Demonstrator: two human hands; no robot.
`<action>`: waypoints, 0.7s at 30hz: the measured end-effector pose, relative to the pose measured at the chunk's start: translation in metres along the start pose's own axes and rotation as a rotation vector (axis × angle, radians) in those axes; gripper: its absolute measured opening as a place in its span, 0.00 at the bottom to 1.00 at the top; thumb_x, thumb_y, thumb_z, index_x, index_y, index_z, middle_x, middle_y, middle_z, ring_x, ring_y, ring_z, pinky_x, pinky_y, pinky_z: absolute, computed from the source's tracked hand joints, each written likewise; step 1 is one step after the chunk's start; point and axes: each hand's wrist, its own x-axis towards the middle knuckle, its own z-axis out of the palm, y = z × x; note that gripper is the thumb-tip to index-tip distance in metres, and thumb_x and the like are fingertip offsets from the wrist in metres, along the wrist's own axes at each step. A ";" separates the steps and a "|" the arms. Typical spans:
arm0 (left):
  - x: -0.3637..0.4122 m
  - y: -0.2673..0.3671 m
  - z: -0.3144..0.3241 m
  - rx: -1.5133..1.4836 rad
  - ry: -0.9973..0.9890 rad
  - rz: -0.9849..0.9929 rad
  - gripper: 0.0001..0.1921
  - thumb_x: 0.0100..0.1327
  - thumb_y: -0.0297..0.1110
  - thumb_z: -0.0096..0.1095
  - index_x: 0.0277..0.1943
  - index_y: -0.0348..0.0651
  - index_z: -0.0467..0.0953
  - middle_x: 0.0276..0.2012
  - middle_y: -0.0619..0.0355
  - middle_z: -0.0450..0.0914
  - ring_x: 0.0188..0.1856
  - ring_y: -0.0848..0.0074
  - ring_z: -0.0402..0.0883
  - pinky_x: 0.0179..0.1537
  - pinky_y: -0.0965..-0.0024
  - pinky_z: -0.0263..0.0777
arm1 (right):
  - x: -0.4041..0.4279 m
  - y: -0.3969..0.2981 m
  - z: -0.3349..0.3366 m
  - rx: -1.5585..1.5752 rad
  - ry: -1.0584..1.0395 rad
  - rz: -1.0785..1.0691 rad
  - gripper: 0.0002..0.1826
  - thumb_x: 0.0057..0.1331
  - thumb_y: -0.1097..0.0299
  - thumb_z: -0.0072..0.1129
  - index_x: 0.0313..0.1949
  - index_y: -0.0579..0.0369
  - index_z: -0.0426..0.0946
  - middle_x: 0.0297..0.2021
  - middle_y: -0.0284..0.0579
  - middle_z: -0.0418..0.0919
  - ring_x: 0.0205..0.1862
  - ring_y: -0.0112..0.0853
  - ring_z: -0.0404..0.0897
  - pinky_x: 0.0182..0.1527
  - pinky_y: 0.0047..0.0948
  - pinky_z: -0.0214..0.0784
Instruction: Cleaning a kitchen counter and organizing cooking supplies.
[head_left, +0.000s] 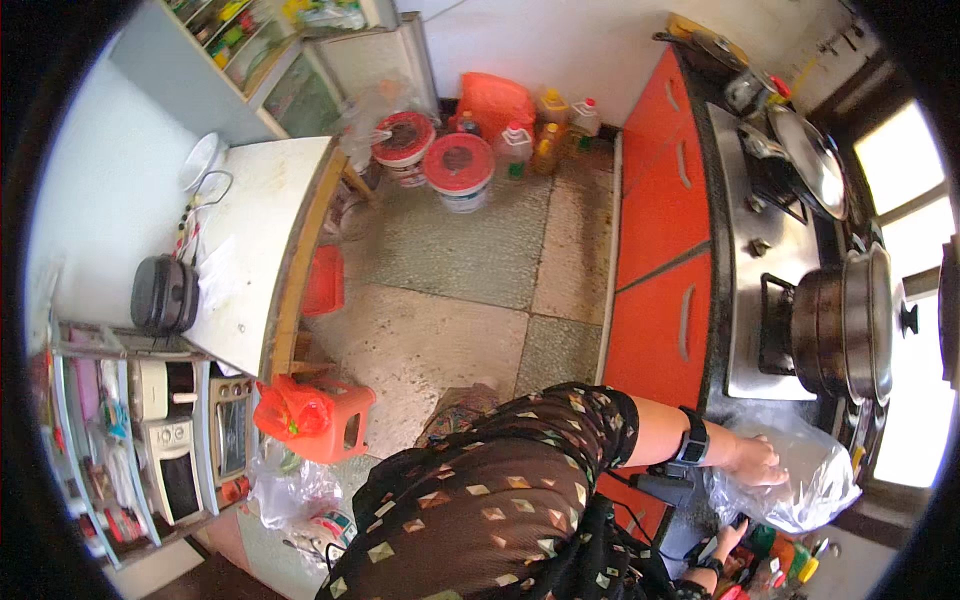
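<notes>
My left hand (754, 460), with a dark-strapped watch on its wrist, has its curled fingers on a large clear plastic bag (814, 480) at the counter's lower right. The bag is puffed out and crumpled; what it holds cannot be made out. Below it, my right hand (727, 537) is close to the bag's lower edge, a dark band on its wrist. Its fingers are partly hidden, and its grip cannot be made out. Several bottles (780, 555) stand just beyond the right hand.
A stacked metal steamer pot (844, 322) stands on the steel gas stove (772, 382), a lidded wok (806, 161) farther up. Orange cabinets (656, 330) run below. Lidded buckets (459, 172) stand on the floor, a red plastic stool (360, 420) and a white-topped table (262, 202) at left.
</notes>
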 end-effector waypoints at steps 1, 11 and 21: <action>0.002 -0.010 0.000 0.022 -0.013 0.069 0.22 0.53 0.51 0.48 0.33 0.37 0.74 0.35 0.48 0.73 0.41 0.57 0.68 0.45 0.60 0.60 | -0.001 0.004 0.001 0.058 0.039 -0.003 0.29 0.44 0.81 0.39 0.51 0.72 0.58 0.48 0.55 0.66 0.51 0.37 0.64 0.54 0.27 0.52; -0.092 -0.016 -0.097 -0.071 0.550 -0.042 0.02 0.45 0.25 0.54 0.24 0.38 0.71 0.22 0.53 0.74 0.27 0.64 0.73 0.29 0.65 0.66 | -0.046 0.015 -0.010 -0.571 0.176 -0.033 0.14 0.51 0.67 0.54 0.35 0.64 0.71 0.28 0.49 0.74 0.26 0.34 0.72 0.28 0.33 0.67; -0.339 -0.062 -0.278 0.129 0.806 -0.204 0.07 0.50 0.34 0.56 0.25 0.39 0.73 0.21 0.54 0.75 0.24 0.68 0.74 0.26 0.67 0.66 | -0.145 -0.097 0.198 -0.658 -0.376 0.083 0.11 0.54 0.66 0.51 0.29 0.62 0.72 0.22 0.46 0.73 0.20 0.34 0.70 0.24 0.33 0.65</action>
